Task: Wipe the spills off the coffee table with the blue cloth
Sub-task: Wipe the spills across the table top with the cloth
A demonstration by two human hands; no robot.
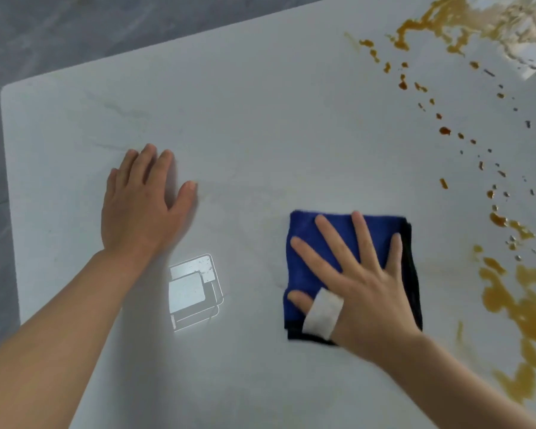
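A: What have I got on the feed?

B: I see 2 hands on a pale, glossy tabletop (260, 113). The left hand (140, 199) lies flat, palm down, fingers together and thumb out, holding nothing. The right hand (353, 280) is spread open, pressed flat on top of the cloth (316, 243), fingers splayed, not curled round it.

A: Where is the cloth exactly?

B: I make it lower centre-right, folded into a rough square, blue with a dark edge along its right and near sides. It lies flat on the tabletop, well apart from the left hand.

A: And the spills?

B: I see brown-orange liquid (520, 308) pooled along the right side, just right of the cloth, with a faint smear between them. A trail of small drops (444, 130) runs up the right side to a bigger splash (437, 17) at the far right corner. The cloth touches none of the thick pools that I can see.

A: Anything in the way?

B: I see no objects between cloth and spills. There is a white band (322, 311) wrapped round the right thumb. Between the forearms sits a bright reflection (192, 292) of rectangular shapes in the gloss. Grey floor (44, 35) shows beyond the tabletop's left and far edges. At the top right corner something pale and blurred overlaps the splash; I cannot tell what it is.
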